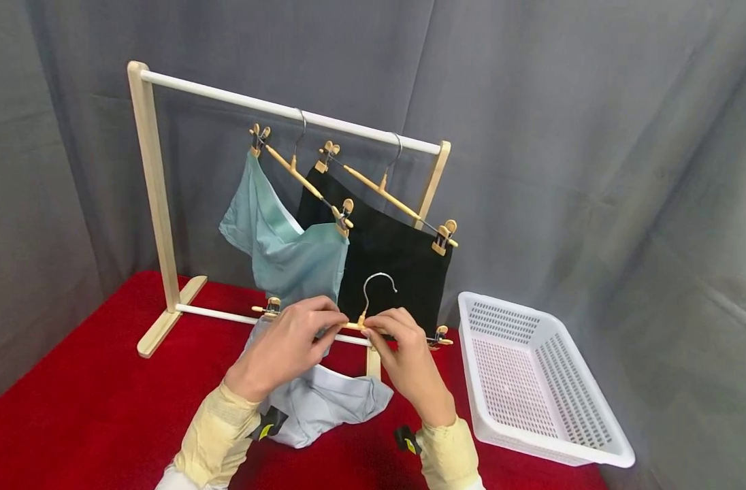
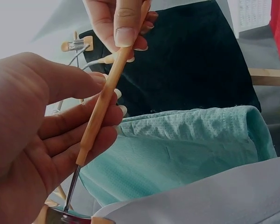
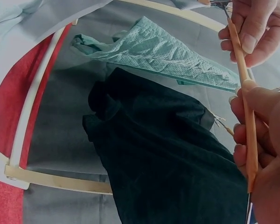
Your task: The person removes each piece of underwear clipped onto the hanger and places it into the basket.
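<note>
My left hand (image 1: 290, 340) and right hand (image 1: 410, 357) pinch the wooden bar of a clip hanger (image 2: 100, 109), one on each side of its metal hook (image 1: 366, 299). The hook points up, and a clip (image 1: 273, 306) shows at the left end. Light grey underpants (image 1: 324, 401) hang below the hanger, partly hidden behind my left hand and wrist. In the right wrist view, thumb and fingers meet around the bar. Beyond my hands, teal underpants (image 1: 287, 255) and a black garment (image 1: 385, 252) hang from clip hangers on the rail (image 1: 226, 95).
A wooden garment rack with a white lower bar (image 1: 220, 314) stands on the red cloth (image 1: 73, 401), close behind my hands. To the right sits a white perforated basket (image 1: 471, 367). Grey curtains (image 1: 532, 136) hang behind.
</note>
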`<state>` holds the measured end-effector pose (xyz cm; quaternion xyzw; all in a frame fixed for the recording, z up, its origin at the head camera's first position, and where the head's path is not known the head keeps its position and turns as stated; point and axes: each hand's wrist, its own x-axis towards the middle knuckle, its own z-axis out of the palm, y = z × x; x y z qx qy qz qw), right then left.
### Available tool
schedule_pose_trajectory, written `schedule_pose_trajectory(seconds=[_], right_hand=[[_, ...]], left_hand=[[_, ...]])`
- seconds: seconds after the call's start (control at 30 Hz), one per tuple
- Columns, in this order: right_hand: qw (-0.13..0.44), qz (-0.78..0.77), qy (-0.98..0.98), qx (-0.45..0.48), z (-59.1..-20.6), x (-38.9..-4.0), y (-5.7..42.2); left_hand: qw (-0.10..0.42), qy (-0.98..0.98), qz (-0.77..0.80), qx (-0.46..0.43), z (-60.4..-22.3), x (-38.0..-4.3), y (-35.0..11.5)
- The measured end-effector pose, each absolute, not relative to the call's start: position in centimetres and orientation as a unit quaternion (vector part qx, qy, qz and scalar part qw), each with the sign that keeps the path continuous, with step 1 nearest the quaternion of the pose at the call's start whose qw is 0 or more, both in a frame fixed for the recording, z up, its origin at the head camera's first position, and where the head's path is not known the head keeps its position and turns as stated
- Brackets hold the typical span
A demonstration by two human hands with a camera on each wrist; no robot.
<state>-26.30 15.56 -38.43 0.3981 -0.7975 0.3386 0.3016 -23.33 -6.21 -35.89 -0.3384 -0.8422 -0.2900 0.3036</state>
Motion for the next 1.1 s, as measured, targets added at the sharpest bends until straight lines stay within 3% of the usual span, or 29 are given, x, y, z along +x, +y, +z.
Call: schedule_pose_trajectory(seconds=[0.67, 0.93, 1.1], right_hand=[[0.299, 0.341, -0.800, 0.394, -38.9, -26.7, 15.9], [0.307, 0.339, -0.798, 0.394, -39.0, -26.9, 16.1], [0.316, 0.340, -0.794, 0.393, -38.8, -27.0, 16.1]], left_hand=[[0.339, -0.828, -0.328, -0.304, -34.7, -22.4, -8.8], [0.333, -0.830, -0.353, -0.275, -34.9, -22.8, -11.2], [0.300, -0.844, -0.365, -0.255, -35.0, -23.1, -12.4]])
